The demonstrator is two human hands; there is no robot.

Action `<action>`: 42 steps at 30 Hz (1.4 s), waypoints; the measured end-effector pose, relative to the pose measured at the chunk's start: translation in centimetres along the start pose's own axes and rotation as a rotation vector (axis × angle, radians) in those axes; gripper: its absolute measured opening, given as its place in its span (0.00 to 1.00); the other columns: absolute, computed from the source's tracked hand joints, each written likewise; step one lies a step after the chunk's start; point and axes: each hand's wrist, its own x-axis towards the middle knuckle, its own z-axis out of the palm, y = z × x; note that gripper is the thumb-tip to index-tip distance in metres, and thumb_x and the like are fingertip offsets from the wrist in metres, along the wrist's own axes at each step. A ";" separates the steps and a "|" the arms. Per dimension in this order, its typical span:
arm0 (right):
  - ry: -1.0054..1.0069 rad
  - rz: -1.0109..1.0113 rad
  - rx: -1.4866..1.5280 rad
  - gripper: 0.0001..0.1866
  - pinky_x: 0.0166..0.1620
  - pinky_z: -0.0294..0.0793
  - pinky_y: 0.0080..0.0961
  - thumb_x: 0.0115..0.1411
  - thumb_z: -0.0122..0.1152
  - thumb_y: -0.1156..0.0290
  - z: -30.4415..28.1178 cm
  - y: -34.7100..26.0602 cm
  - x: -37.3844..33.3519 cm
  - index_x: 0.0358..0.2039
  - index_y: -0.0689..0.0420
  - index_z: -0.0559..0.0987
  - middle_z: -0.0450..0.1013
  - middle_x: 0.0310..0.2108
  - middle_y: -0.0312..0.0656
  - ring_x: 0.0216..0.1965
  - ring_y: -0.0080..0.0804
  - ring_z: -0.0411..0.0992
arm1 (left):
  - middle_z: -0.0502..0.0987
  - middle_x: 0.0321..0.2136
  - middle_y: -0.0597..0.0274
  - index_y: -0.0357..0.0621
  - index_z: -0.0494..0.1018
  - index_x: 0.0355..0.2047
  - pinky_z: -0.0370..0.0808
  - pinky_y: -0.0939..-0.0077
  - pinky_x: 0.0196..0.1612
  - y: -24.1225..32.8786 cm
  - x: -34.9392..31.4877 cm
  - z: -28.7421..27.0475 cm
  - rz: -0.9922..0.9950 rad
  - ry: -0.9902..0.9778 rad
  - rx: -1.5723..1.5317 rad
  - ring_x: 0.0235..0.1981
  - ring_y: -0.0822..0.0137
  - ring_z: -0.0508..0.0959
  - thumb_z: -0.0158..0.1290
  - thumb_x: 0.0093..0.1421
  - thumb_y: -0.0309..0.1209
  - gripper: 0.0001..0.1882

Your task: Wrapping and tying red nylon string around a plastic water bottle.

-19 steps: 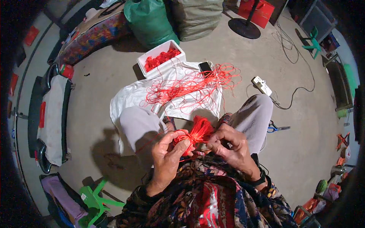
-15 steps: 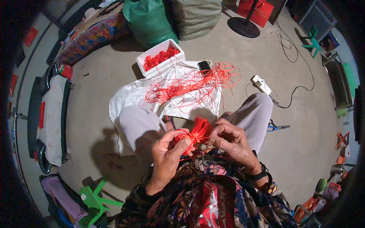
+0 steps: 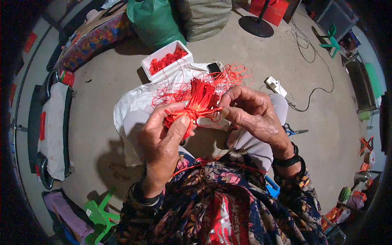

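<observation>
A bundle of red cord [image 3: 201,96] is gripped in my left hand [image 3: 161,132], thumb across its tied waist and the strands fanning upward. My right hand [image 3: 255,118] pinches a strand of red cord [image 3: 212,110] between thumb and forefinger, just right of the bundle's waist. Beyond my hands, a loose tangle of red cord [image 3: 239,74] spreads over a white cloth [image 3: 130,103]. At the cloth's far side stands a white box [image 3: 179,64] with more red cord inside. A black phone [image 3: 213,69] lies by the tangle.
Blue-handled scissors [image 3: 295,131] lie on the floor to the right. Farther off is a white power strip [image 3: 276,86] with a trailing cable. A green sack [image 3: 155,24] and a beige sack [image 3: 206,18] stand beyond the box. A green stool [image 3: 99,214] is at lower left.
Both hands have risen away from my lap with the bundle, which now overlaps the cord tangle in view. The right hand still pinches a strand.
</observation>
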 end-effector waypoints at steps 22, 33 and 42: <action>0.026 0.101 -0.060 0.14 0.43 0.70 0.19 0.55 0.67 0.66 -1.1 1.7 1.4 0.39 0.59 0.77 0.73 0.35 0.31 0.37 0.18 0.70 | 0.77 0.34 0.55 0.30 0.70 0.45 0.76 0.78 0.36 0.5 3.7 1.1 0.169 0.071 -0.278 0.29 0.70 0.78 0.53 0.60 0.26 0.15; -0.059 0.371 -0.010 0.08 0.37 0.72 0.18 0.61 0.59 0.71 -4.5 4.0 2.9 0.38 0.60 0.77 0.73 0.29 0.30 0.31 0.17 0.71 | 0.77 0.36 0.53 0.29 0.68 0.47 0.76 0.73 0.40 1.2 8.6 -0.1 0.199 0.070 -0.317 0.31 0.67 0.78 0.53 0.59 0.30 0.19; 0.024 0.303 0.014 0.09 0.35 0.73 0.18 0.61 0.60 0.70 -6.6 3.2 3.0 0.37 0.62 0.79 0.76 0.28 0.33 0.30 0.19 0.73 | 0.78 0.32 0.56 0.28 0.71 0.44 0.77 0.77 0.36 -1.6 10.1 -0.6 0.179 0.170 -0.360 0.29 0.70 0.78 0.53 0.60 0.27 0.15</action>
